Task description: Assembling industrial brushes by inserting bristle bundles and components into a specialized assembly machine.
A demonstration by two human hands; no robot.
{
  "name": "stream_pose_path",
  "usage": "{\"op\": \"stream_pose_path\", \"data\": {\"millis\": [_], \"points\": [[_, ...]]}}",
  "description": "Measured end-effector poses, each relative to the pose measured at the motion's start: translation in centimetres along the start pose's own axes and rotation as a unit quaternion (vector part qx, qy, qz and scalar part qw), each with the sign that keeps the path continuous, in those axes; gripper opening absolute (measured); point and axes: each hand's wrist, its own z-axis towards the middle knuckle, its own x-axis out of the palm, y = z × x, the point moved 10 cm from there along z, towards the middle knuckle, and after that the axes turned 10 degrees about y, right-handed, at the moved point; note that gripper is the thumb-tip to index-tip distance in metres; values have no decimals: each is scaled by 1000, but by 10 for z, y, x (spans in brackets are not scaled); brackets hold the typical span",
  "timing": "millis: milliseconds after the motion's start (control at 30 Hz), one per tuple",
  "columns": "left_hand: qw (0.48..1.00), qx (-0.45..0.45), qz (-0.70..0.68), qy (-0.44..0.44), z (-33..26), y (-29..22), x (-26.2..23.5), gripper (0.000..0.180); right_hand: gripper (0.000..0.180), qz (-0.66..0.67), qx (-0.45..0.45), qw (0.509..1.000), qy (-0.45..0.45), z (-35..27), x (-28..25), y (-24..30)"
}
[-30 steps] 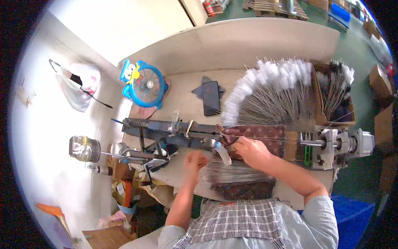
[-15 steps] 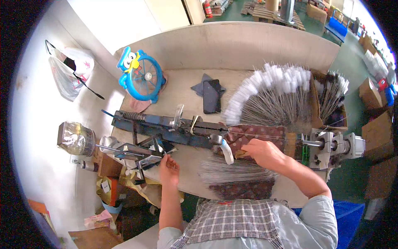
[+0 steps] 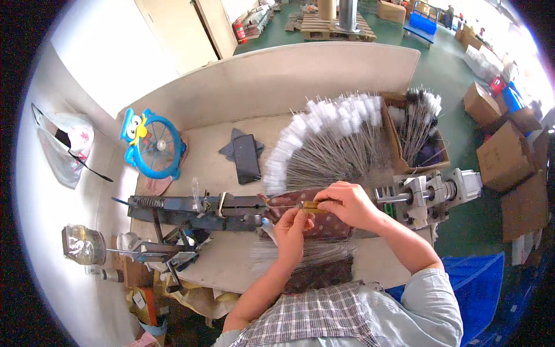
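Note:
My right hand point(image 3: 352, 205) grips a short yellow-brown tool point(image 3: 313, 206) above a dark red spotted cloth point(image 3: 326, 228). At the tool's left end my left hand point(image 3: 292, 226) pinches its fingertips together; what they hold is too small to tell. A thin wire point(image 3: 283, 207) runs leftward from the fingertips to the long dark metal bar fixture point(image 3: 185, 214). Below my left wrist, many straight metal wires point(image 3: 324, 253) lie in a bundle. A white-handled lever point(image 3: 269, 229) stands just left of my left hand.
Finished white-tipped wire brushes point(image 3: 329, 139) fan out behind my hands, beside a cardboard box point(image 3: 399, 156) of brushes. A motor-driven chuck unit point(image 3: 428, 196) is at the right. Farther left are a phone point(image 3: 247, 159), a blue toy-shaped fan point(image 3: 153, 144) and a metal jig point(image 3: 156, 248).
My left hand has left the jig and moved right to meet my right hand. The tool is now raised to the wire, clear of the cloth. The view has turned right.

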Motion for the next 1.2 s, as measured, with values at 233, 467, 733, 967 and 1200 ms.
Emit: {"op": "stream_pose_path", "data": {"millis": [233, 467, 733, 967, 1200], "points": [[998, 5, 4, -59, 1, -2, 2, 12, 16, 47, -59, 997, 16, -5, -4, 8], [983, -20, -73, -168, -15, -18, -28, 11, 15, -198, -84, 975, -49, 33, 23, 31], [995, -30, -33, -88, -13, -15, -28, 24, 17, -112, -43, 992, 27, 45, 40, 28], [985, -35, -144, -94, -5, -13, -24, 38, 21, -73, -14, 997, 28, 45, 43, 28], [967, 12, -231, -109, -10, -9, -33, 22, 31, -217, -48, 967, -125, 31, 41, 62]]}}
